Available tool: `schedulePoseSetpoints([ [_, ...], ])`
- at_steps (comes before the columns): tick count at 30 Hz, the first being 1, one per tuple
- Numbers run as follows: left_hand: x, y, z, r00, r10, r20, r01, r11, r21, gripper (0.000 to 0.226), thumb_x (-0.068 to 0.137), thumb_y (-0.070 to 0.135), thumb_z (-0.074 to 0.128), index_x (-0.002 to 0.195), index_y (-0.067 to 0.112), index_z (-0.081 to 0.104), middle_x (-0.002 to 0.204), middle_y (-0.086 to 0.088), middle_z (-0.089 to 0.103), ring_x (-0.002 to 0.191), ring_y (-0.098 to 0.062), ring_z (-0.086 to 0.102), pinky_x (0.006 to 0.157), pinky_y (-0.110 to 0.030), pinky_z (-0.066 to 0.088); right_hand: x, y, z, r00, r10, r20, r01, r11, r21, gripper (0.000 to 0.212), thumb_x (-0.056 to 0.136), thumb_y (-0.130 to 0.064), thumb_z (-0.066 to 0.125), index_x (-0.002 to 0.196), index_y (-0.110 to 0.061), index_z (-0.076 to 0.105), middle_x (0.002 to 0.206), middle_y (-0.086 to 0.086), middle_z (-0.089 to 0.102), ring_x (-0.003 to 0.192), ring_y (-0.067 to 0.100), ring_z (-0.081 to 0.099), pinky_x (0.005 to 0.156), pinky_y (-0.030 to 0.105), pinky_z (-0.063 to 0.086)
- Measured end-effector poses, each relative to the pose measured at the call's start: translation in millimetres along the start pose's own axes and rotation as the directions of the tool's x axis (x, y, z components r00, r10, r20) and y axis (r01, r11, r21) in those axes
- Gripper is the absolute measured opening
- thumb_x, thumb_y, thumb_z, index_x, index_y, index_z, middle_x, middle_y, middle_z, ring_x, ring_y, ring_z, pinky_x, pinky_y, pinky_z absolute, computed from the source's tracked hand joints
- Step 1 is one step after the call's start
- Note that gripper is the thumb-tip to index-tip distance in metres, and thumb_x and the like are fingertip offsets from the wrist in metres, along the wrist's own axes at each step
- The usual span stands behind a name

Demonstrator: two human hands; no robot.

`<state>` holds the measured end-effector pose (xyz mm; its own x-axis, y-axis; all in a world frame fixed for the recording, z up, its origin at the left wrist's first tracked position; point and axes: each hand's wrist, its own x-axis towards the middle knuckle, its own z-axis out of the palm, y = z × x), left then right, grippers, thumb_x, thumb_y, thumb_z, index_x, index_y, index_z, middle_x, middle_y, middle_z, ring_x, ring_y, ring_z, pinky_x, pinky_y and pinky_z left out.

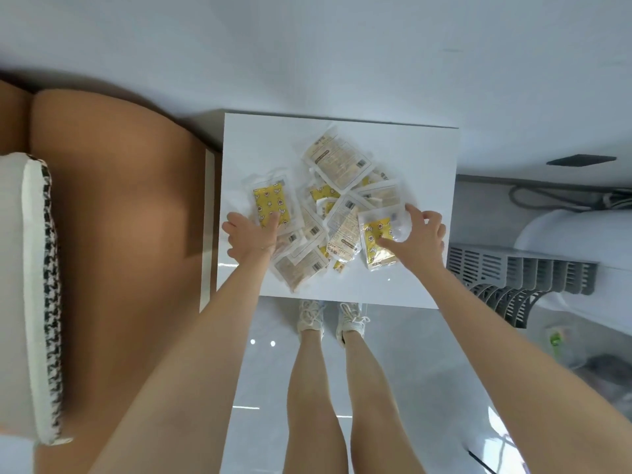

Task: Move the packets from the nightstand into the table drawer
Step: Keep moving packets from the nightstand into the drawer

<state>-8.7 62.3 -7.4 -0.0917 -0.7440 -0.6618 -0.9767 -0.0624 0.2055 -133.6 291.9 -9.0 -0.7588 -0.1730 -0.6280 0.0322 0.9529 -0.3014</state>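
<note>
Head view: packets heaped on the nightstand; my left hand lies flat at nine o'clock, corralling them; right hand pinches one packet at three, for lifting.

The scene is bright, with soft, cool daylight and almost no hard shadows. The glossy white square nightstand top is nearly overexposed, and the shiny pale floor tiles at the lower centre carry small white glare spots. The tan padded headboard shows a gentle shadow at its right. Wide-angle distortion bends the frame edges; the lower right corner looks blurred.
</note>
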Motion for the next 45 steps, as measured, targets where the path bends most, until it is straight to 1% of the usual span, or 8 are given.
schedulePoseSetpoints([
  [6, -7, 14, -4, 0.973, -0.204, 0.106, 0.228, 0.913, -0.339, 0.090, 0.078, 0.040, 0.074, 0.138, 0.001, 0.020, 0.141, -0.021, 0.035, 0.126, -0.037, 0.044, 0.099, -0.044, 0.042, 7, 1, 3, 0.999, 0.043, -0.012, -0.038, 0.961, 0.272, 0.054, 0.076, -0.023, 0.078, 0.118, -0.006, 0.049, 0.121, 0.012, 0.048, 0.111, 0.031, 0.050, 0.093, 0.036, 0.043],
  [13, -20, 8, -9, 0.997, -0.016, 0.080, 0.052, 0.881, -0.471, 0.043, 0.085, 0.023, 0.069, 0.116, 0.013, 0.041, 0.108, -0.004, 0.048, 0.099, -0.024, 0.051, 0.084, -0.028, 0.042, 10, -2, 5, 0.995, 0.103, -0.012, -0.090, 0.914, 0.396, 0.051, 0.077, -0.022, 0.077, 0.120, -0.009, 0.054, 0.113, 0.011, 0.059, 0.091, 0.023, 0.060, 0.079, 0.035, 0.052],
  [17, -24, 1, -8, 0.994, 0.041, 0.105, 0.039, 0.746, -0.664, 0.033, 0.083, 0.008, 0.068, 0.103, 0.013, 0.043, 0.105, -0.006, 0.057, 0.092, -0.022, 0.059, 0.091, -0.037, 0.051, -1, -4, 10, 0.984, 0.156, -0.088, -0.099, 0.883, 0.458, 0.036, 0.084, -0.024, 0.069, 0.116, -0.017, 0.054, 0.103, 0.002, 0.061, 0.085, 0.021, 0.061, 0.075, 0.037, 0.054],
  [22, -32, -6, -8, 0.984, 0.093, 0.153, 0.047, 0.691, -0.722, 0.027, 0.088, 0.006, 0.063, 0.098, 0.024, 0.045, 0.100, -0.001, 0.060, 0.090, -0.018, 0.062, 0.080, -0.032, 0.053, -6, -3, 15, 0.979, 0.200, -0.024, -0.166, 0.870, 0.464, 0.011, 0.092, -0.022, 0.058, 0.096, -0.012, 0.056, 0.083, -0.001, 0.058, 0.068, 0.013, 0.051, 0.054, 0.020, 0.038],
  [27, -37, -12, -15, 0.976, 0.048, 0.212, 0.136, 0.624, -0.769, 0.029, 0.091, 0.006, 0.059, 0.115, 0.017, 0.046, 0.109, -0.003, 0.061, 0.090, -0.017, 0.064, 0.080, -0.032, 0.053, -17, 3, 10, 0.967, 0.252, 0.025, -0.220, 0.787, 0.577, 0.009, 0.094, -0.018, 0.051, 0.094, -0.010, 0.046, 0.076, -0.004, 0.048, 0.068, 0.013, 0.045, 0.057, 0.022, 0.037],
  [33, -53, -18, -33, 0.964, 0.112, 0.239, 0.126, 0.600, -0.790, 0.033, 0.091, 0.006, 0.059, 0.120, 0.015, 0.048, 0.114, -0.003, 0.061, 0.101, -0.024, 0.063, 0.087, -0.039, 0.053, -41, 15, -6, 0.930, 0.296, 0.216, -0.358, 0.608, 0.709, 0.017, 0.096, -0.008, 0.050, 0.111, -0.013, 0.047, 0.107, 0.005, 0.060, 0.092, 0.023, 0.062, 0.079, 0.038, 0.053],
  [39, -84, -30, -50, 0.939, 0.170, 0.298, 0.125, 0.639, -0.759, 0.025, 0.091, 0.009, 0.060, 0.112, 0.018, 0.050, 0.103, 0.004, 0.063, 0.087, -0.008, 0.064, 0.058, -0.016, 0.055, -74, 18, -28, 0.891, 0.282, 0.356, -0.453, 0.485, 0.748, 0.031, 0.094, 0.002, 0.051, 0.123, -0.008, 0.054, 0.112, 0.011, 0.063, 0.097, 0.030, 0.063, 0.084, 0.044, 0.052],
  [45, -119, -57, -78, 0.900, 0.166, 0.402, 0.233, 0.596, -0.769, 0.037, 0.089, 0.007, 0.062, 0.123, 0.011, 0.050, 0.115, -0.005, 0.066, 0.101, -0.023, 0.066, 0.078, -0.035, 0.057, -118, -5, -56, 0.921, 0.200, 0.335, -0.390, 0.521, 0.759, 0.031, 0.090, 0.004, 0.054, 0.116, -0.012, 0.057, 0.108, 0.009, 0.066, 0.095, 0.027, 0.065, 0.079, 0.037, 0.055],
])
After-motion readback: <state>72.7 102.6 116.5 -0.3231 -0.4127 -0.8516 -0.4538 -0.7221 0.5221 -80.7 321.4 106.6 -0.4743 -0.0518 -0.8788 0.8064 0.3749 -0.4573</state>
